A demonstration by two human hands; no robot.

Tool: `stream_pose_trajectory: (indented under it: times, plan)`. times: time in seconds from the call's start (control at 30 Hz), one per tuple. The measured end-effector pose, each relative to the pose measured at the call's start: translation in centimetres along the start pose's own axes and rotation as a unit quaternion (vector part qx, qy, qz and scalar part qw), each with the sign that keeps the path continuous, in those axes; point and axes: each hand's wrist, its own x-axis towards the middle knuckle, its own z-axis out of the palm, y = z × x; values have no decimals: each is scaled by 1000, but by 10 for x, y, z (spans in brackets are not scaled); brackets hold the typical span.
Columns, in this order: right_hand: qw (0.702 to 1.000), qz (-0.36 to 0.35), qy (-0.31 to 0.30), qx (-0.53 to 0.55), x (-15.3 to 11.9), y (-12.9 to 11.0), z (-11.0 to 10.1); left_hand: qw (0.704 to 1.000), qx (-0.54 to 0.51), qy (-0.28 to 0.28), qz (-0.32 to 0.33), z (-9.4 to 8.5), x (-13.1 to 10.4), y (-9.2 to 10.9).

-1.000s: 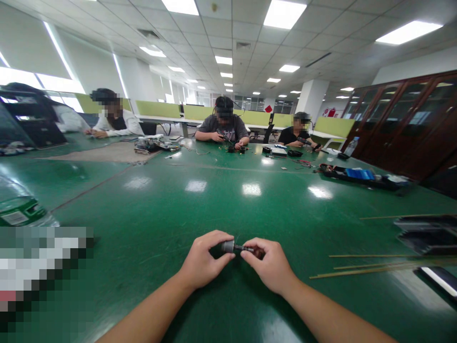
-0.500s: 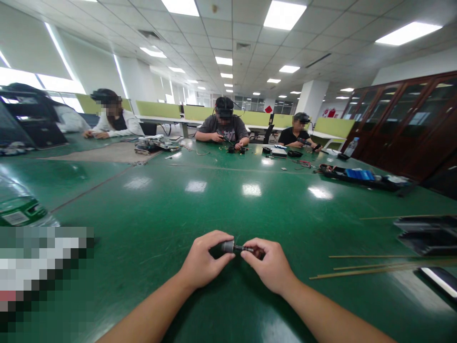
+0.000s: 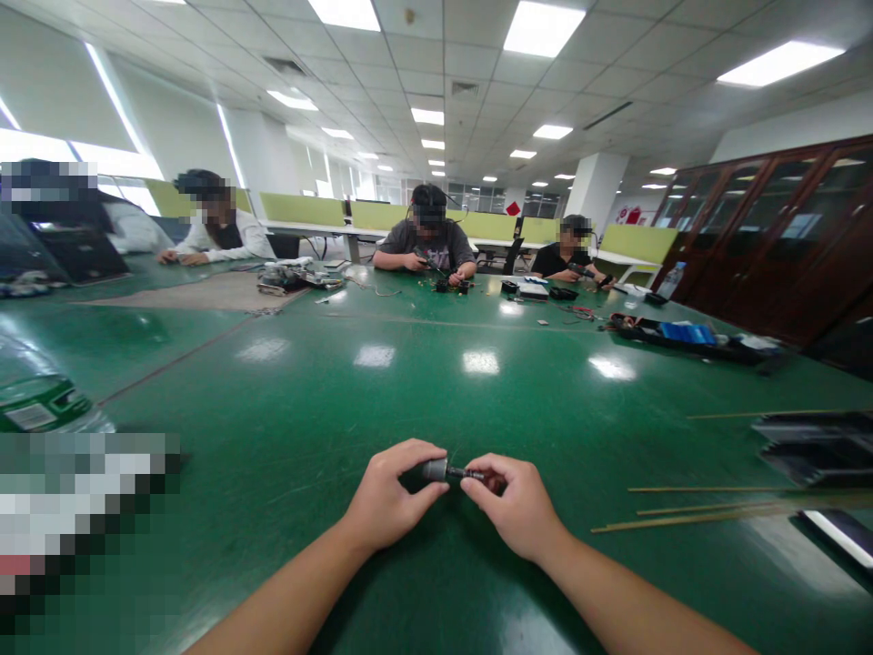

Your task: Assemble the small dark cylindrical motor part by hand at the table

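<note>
Left hand [image 3: 392, 496]: fingers [image 3: 421, 448] bent into a C, thumb below and index above, a small gap between the tips, gripping a grey metal cylinder [image 3: 436, 470] lying sideways. Right hand [image 3: 515, 500]: fingers [image 3: 479, 494] nearly closed, thumb and index pinching the end of a dark thin shaft [image 3: 464, 474] and a reddish-brown piece [image 3: 494, 482], mostly covered by the hand. Shaft bridges the two sets of fingertips, roughly horizontal, running from the cylinder's right end. Can't tell if the cylinder and shaft are fixed together. Both held just above the green worktop [image 3: 436, 400] or touching it, can't tell which.

Right of the right fingers: thin tan sticks [image 3: 682, 521], then black trough-like parts [image 3: 818, 448], and nearer the person a dark flat object [image 3: 836, 546] with a bright face. Well left of the left fingers: clear bottle with green label [image 3: 41, 400], pixelated item in front of it. Far beyond the fingers, right: black tray [image 3: 737, 348] with blue stuff in it. Straight beyond: co-worker in grey shirt [image 3: 436, 246], hands on small dark parts [image 3: 450, 285].
</note>
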Motion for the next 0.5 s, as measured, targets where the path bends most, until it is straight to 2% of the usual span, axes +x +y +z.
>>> stream_pose_trajectory:
  times: [0.5]
  plan:
    - [1000,-1,3,4,-1,-2,-1,1000,-1,8,0,-1,0,1]
